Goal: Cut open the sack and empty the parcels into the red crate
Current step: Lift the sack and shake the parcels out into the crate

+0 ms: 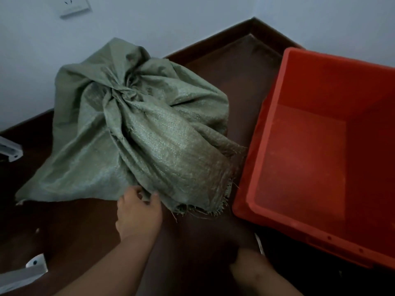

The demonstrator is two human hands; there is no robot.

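While I look down at the dark brown bench (pixel 203 227), I count one green woven plastic sack (pixel 136 133), one red plastic crate (pixel 320 150) and two bare hands. The sack sits bunched and knotted near its top, slumped across the middle of the bench, its frayed open hem spilling toward me. The crate stands just to the right of it, nothing visible inside. No parcels in sight; the sack hides whatever it carries.

My left hand (pixel 139 212) is right at the sack's near edge, directly below the bulk of it. Fingers and thumb are curled in, partly closed, pinching a fold of the green weave between them. So that one has cloth in its grip.

My right hand (pixel 248 265) is low in the frame, well apart from the sack, close to the crate's near corner. It's in deep shadow, knuckles up; I cannot tell how far open it is or whether it holds anything. A thin pale sliver (pixel 259 243) shows just beside it, too dim to name.
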